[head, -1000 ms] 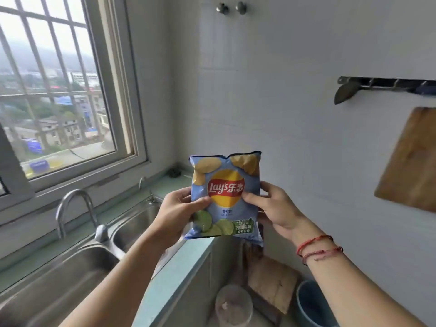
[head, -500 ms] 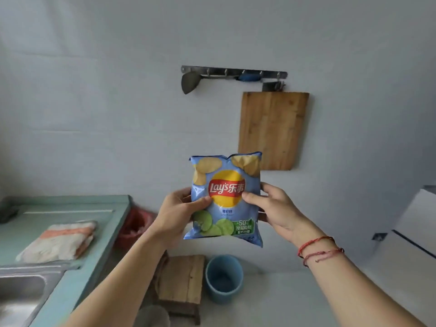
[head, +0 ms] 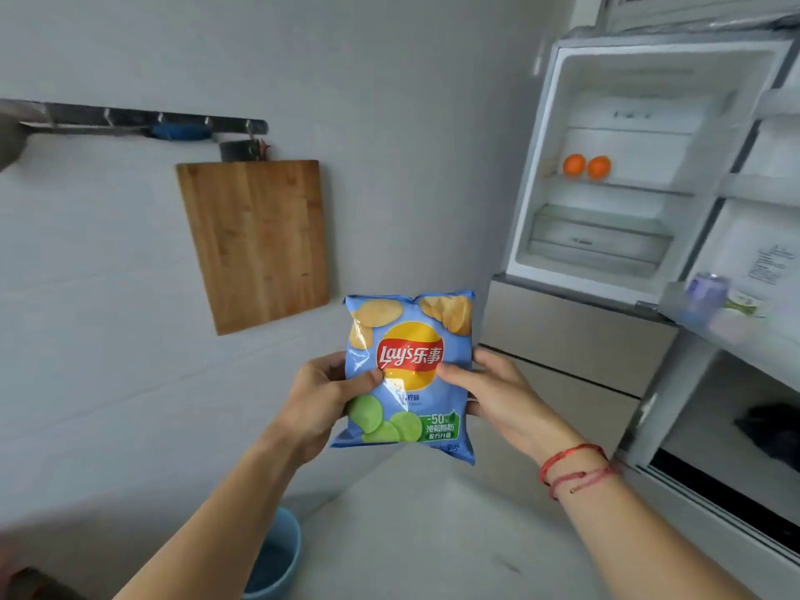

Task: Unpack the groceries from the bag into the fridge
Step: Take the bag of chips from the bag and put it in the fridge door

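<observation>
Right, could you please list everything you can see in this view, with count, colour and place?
Lay's chip bag: one, blue with a red and yellow logo, held upright at centre.
fridge: one, white inside, door open, upper right.
oranges: two, orange, side by side on a fridge shelf.
can: one, lilac, blurred, on the fridge door shelf.
cutting board: one, brown wood, hanging on the wall at left.
hook rail: one, metal, above the board.
bucket: one, blue, on the floor, bottom left.
bracelets: two, red string, on the right wrist.
left hand: one, grips the bag's left edge.
right hand: one, grips the bag's right edge.
</observation>
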`<state>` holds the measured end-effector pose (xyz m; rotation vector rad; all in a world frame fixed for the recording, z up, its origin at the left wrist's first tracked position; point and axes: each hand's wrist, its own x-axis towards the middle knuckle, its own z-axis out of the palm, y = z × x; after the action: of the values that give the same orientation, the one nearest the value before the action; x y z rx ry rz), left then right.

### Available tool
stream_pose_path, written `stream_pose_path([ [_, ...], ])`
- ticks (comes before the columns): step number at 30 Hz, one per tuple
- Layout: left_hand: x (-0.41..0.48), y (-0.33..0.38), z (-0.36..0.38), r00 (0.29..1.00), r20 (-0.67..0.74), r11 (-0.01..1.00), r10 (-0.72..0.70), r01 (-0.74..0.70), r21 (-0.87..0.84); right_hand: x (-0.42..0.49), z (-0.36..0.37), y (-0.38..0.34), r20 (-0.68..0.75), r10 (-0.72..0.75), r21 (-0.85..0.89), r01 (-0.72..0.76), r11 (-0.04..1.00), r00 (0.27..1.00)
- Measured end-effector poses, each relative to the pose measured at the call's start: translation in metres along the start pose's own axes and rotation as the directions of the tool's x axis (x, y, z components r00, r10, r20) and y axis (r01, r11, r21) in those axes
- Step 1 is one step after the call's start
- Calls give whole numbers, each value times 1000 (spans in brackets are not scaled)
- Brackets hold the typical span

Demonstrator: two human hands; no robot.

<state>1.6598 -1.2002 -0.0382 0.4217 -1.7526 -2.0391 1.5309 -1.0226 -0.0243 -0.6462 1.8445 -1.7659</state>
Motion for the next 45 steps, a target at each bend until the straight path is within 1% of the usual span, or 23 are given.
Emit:
stream_pose_path([
  [7, 49, -17, 88, 981, 192, 999, -36, 40, -18, -9, -91, 5, -189, -5, -14, 3, 1000, 982],
  [13, 92, -24, 155, 962, 268, 999, -42, 47, -14, 4, -159, 3, -271, -11, -18, 7, 1000, 963],
  [18, 130, -27, 195, 954, 299, 999, -33, 42, -25, 28, -202, -1, -308, -21, -4, 20, 1000, 951],
  [25, 197, -34, 227, 947, 318, 998, -43, 54, -25, 83, -244, -1, -328, -24, -10, 22, 1000, 944],
  [32, 293, -43, 238, 938, 345, 998, -43, 56, -30, 169, -270, -3, -376, -29, -29, 19, 999, 926],
  [39, 409, -40, 255, 900, 433, 998, -52, 64, -13, 258, -297, -15, -465, -51, -29, 42, 999, 884],
  [45, 477, -44, 289, 866, 497, 996, -65, 87, -22, 307, -337, -19, -528, -67, -26, 63, 998, 847],
])
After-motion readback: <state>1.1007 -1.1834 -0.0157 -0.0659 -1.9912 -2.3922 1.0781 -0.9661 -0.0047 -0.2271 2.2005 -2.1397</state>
